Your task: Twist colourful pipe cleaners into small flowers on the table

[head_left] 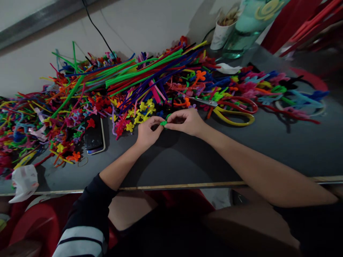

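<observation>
Between my two hands is a small green pipe cleaner (164, 123), bent into a tight shape like a little flower. My left hand (148, 132) pinches it from the left with thumb and fingertips. From the other side, my right hand (189, 122) also has its thumb and forefinger closed on it. Fingers cover part of the piece, so its full shape is hidden. Just beyond my left hand lie several yellow pipe-cleaner flowers (142, 111). Scissors (233, 111) with red and yellow handles rest beyond my right hand.
A long bundle of straight pipe cleaners (144, 71) lies on a heap of colourful twisted pieces along the wall. A phone (94, 137) with a red flower on it is at left. White plastic (25, 182) hangs at the table edge (182, 185). A paper cup (222, 34) stands at back right.
</observation>
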